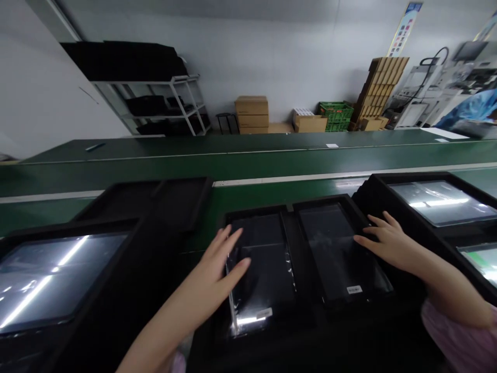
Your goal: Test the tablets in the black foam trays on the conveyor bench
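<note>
Centrally, a black tray [305,277] lies in front of the wearer with two dark, glossy panels side by side in its separate recesses, their long sides running away from the wearer. The first panel [262,264], at the left, bears a small white label [264,313] near its near edge; the second panel [341,248], at the right, bears a similar sticker [354,289]. The left hand [217,264] reaches over the outer long side of the first panel, palm down, its thumb parted from the fingers and the fingers themselves lying close together. The right hand [390,242] is at the outer long side of the second panel, its fingers spread and slightly bent. Both hands are open (whether any fingertip touches a panel cannot be told). To the left stands another black tray, the left tray [120,269], with a panel that reflects bright streaks of light; behind it is a darker rear tray [178,202] with a dividing ridge. To the right, a raised right tray [396,207] contains a shiny upper panel [446,202] and, nearer the wearer, a partly visible lower panel [483,261] with a green patch. Beyond the trays extends the green worktop [272,158], with cardboard boxes [252,111] and green crates [336,115] against the far wall [272,57].
</note>
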Demonstrator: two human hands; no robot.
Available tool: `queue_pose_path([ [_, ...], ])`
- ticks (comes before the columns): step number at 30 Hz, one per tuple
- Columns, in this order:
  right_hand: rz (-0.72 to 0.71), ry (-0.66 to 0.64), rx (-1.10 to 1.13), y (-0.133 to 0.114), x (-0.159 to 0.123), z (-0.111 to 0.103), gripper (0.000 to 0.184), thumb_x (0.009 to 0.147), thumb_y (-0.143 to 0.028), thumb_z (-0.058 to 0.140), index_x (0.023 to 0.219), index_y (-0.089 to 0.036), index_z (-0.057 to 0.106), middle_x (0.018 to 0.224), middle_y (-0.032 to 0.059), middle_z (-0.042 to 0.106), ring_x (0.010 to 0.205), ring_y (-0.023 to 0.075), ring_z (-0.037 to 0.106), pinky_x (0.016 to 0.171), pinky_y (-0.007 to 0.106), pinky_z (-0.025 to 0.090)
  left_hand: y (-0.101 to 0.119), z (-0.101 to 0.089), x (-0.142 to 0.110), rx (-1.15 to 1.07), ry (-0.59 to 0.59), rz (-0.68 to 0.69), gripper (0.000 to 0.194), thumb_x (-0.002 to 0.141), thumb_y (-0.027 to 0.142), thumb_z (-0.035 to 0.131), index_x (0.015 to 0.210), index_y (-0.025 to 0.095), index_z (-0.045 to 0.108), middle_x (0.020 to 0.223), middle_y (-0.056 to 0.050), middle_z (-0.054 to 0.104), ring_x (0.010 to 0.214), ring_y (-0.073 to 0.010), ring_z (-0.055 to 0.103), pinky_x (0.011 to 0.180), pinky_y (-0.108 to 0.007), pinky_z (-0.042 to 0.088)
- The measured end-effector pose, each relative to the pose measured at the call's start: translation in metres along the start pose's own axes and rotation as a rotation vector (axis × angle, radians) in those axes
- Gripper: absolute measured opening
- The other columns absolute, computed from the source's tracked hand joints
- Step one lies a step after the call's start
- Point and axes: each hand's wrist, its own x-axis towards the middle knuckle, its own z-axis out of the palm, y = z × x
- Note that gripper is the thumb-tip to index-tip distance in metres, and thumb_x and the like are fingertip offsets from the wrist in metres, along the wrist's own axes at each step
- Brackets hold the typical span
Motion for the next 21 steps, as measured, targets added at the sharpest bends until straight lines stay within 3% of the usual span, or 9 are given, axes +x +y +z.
queue_pose_path([
  [2,0.003,-0.033,-0.015,-0.002,0.025,0.021,0.043,0.082,-0.06,0.07,0.07,-0.018,0.076,0.099,0.0218,0.077,0.137,0.0437,0.058,0.127,0.069,0.027,0.038,0.017,0.04,0.34,-0.147,0.095,0.084,0.097,0.063,0.048,0.167,0.017,0.038,0.177,-0.02,0.021,0.163,-0.0413,0.015,0.126,-0.066,0.028],
  [5,0.018,0.011,-0.027,-0.009,0.052,0.04,0.036,0.089,-0.05,0.071,0.091,-0.015,0.078,0.118,0.0189,0.076,0.146,0.0382,0.051,0.128,0.068,0.023,0.07,0.049,0.094,0.436,-0.092,0.154,0.094,0.091,0.051,0.064,0.167,0.006,0.031,0.175,-0.029,0.011,0.163,-0.0447,0.005,0.129,-0.067,0.016],
  [8,0.04,0.09,-0.011,-0.014,0.058,0.052,0.038,0.091,-0.046,0.073,0.112,-0.015,0.075,0.143,0.0164,0.066,0.153,0.0349,0.043,0.129,0.066,0.025,0.074,0.072,0.126,0.494,-0.024,0.164,0.094,0.091,0.043,0.063,0.166,0.0,0.027,0.174,-0.034,0.011,0.164,-0.0462,0.007,0.13,-0.066,0.013],
  [11,0.073,0.154,0.023,-0.013,0.051,0.06,0.039,0.091,-0.045,0.071,0.112,-0.014,0.076,0.154,0.0209,0.056,0.154,0.0404,0.039,0.127,0.067,0.03,0.069,0.081,0.137,0.543,0.004,0.165,0.083,0.096,0.04,0.053,0.163,-0.004,0.033,0.172,-0.035,0.024,0.163,-0.0468,0.021,0.13,-0.065,0.013],
  [15,0.087,0.196,0.065,-0.008,0.046,0.063,0.038,0.09,-0.044,0.066,0.109,-0.013,0.08,0.156,0.0228,0.054,0.149,0.0451,0.042,0.126,0.067,0.034,0.068,0.082,0.138,0.573,0.013,0.19,0.079,0.094,0.042,0.054,0.161,0.004,0.041,0.168,-0.028,0.04,0.157,-0.0479,0.034,0.129,-0.068,0.015],
  [21,0.085,0.197,0.086,-0.003,0.044,0.059,0.027,0.095,-0.036,0.067,0.111,-0.017,0.076,0.154,0.0164,0.058,0.151,0.0362,0.043,0.126,0.065,0.032,0.068,0.081,0.138,0.544,0.012,0.218,0.064,0.091,0.034,0.055,0.148,0.005,0.057,0.152,-0.027,0.06,0.141,-0.0466,0.052,0.123,-0.062,0.029],
])
